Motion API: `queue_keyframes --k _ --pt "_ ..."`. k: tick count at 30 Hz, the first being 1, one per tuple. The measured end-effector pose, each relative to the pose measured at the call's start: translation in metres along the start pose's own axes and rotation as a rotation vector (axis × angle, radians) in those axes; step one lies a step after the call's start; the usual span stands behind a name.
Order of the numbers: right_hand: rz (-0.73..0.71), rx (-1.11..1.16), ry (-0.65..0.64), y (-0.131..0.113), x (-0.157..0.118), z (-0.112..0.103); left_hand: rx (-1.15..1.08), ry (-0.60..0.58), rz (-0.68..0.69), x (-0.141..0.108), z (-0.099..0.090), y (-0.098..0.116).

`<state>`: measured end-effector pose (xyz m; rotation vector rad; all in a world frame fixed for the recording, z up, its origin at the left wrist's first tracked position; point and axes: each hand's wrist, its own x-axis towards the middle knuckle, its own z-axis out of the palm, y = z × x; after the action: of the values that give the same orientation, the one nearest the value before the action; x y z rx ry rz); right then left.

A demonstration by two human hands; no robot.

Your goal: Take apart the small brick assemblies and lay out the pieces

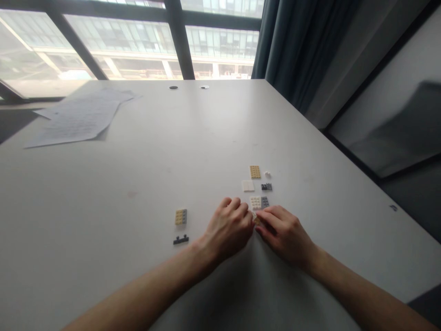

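Note:
Between the fingertips of both hands is a small tan building-brick piece [257, 219], mostly covered. My left hand [230, 227] is closed on its left side, and my right hand [284, 233] pinches it from the right. Just beyond the fingertips lie a white studded plate [255, 202] and a dark grey studded plate [265, 202], side by side. Farther back are a smooth white tile piece [248, 185], a black-and-grey piece [266, 186], a tan studded plate [255, 172] and a tiny white piece [268, 174].
Left of my left hand lie a tan-and-grey studded plate [181, 217] and a dark grey bar-like piece with two knobs [181, 239]. Paper sheets [82, 115] rest at the back left of the white table [155, 174]. A dark curtain [292, 46] hangs beyond its right edge.

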<state>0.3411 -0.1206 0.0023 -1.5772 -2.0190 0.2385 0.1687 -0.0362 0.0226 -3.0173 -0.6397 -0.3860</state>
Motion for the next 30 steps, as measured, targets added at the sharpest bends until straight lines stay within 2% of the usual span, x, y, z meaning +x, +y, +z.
queue_keyframes --k 8,13,17,23,26,30 --pt "0.033 0.045 -0.007 -0.001 0.004 -0.001 -0.005 -0.012 -0.028 -0.002 0.002 -0.003" --pt "0.037 0.083 -0.042 0.005 0.004 -0.009 -0.004 -0.061 -0.038 -0.005 -0.004 -0.009" --pt "0.04 0.097 -0.064 0.01 0.002 -0.014 -0.005 -0.083 -0.018 -0.004 -0.005 -0.006" --pt "0.05 0.106 -0.091 0.014 0.001 -0.015 -0.019 -0.023 0.006 -0.002 -0.001 -0.001" --pt "0.037 0.129 -0.139 0.017 0.001 -0.019 -0.052 0.008 0.085 -0.003 -0.001 -0.002" --pt "0.049 0.178 -0.178 0.02 0.002 -0.024 -0.103 -0.044 0.238 -0.002 -0.001 -0.002"
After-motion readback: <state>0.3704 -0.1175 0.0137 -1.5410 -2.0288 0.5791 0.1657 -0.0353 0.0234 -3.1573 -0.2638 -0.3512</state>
